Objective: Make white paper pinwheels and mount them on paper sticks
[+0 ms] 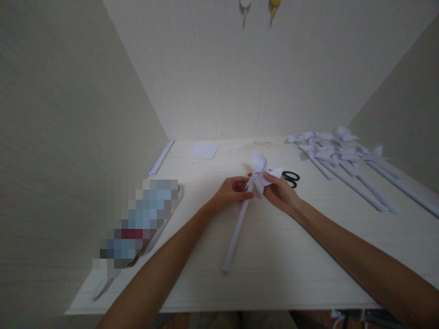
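Note:
A white paper pinwheel (259,165) with a rolled-paper stick (236,237) is between my two hands, over the middle of the table. My left hand (234,189) is closed around the top of the stick, just below the blades, thumb toward me. My right hand (279,192) pinches the pinwheel at its right side, thumb on a blade near the centre. The stick slants down toward the near edge. Black-handled scissors (291,178) lie just beyond my right hand, their blades hidden behind the hand and paper.
Several finished-looking paper pinwheels (343,155) lie in a heap at the right. A square of white paper (205,150) rests at the back, and paper rolls (162,157) lie by the left wall. A blurred-out item (147,214) sits at the left. Walls enclose the table (295,274) on three sides.

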`<state>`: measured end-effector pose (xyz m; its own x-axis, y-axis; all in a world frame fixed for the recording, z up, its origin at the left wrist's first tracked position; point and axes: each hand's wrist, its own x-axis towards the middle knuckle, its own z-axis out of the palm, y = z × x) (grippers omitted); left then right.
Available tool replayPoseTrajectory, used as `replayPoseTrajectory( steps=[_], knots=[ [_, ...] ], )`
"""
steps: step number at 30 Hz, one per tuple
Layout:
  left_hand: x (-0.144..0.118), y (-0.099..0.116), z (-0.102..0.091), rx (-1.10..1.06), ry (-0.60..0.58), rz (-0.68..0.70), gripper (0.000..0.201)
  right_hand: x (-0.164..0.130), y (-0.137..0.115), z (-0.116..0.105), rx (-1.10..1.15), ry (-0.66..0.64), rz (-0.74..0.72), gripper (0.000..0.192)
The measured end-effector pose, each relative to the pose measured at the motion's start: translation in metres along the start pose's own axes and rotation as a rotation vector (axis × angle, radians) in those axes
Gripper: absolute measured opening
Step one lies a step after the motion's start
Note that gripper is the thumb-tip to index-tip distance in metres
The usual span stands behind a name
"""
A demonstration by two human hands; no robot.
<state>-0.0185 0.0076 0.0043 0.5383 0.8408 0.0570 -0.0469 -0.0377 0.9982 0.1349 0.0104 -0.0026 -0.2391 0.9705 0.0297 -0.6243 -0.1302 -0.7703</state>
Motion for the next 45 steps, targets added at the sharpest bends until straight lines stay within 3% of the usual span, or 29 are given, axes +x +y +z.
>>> replayPoseTrajectory(
  steps=[45],
  knots=[
    [-0.0003, 0.0027, 0.0016, 0.049, -0.009, -0.004, 0.022, 0.0015, 0.0020, -0.0006, 0.036, 0.052, -0.063, 0.012]
  ],
)
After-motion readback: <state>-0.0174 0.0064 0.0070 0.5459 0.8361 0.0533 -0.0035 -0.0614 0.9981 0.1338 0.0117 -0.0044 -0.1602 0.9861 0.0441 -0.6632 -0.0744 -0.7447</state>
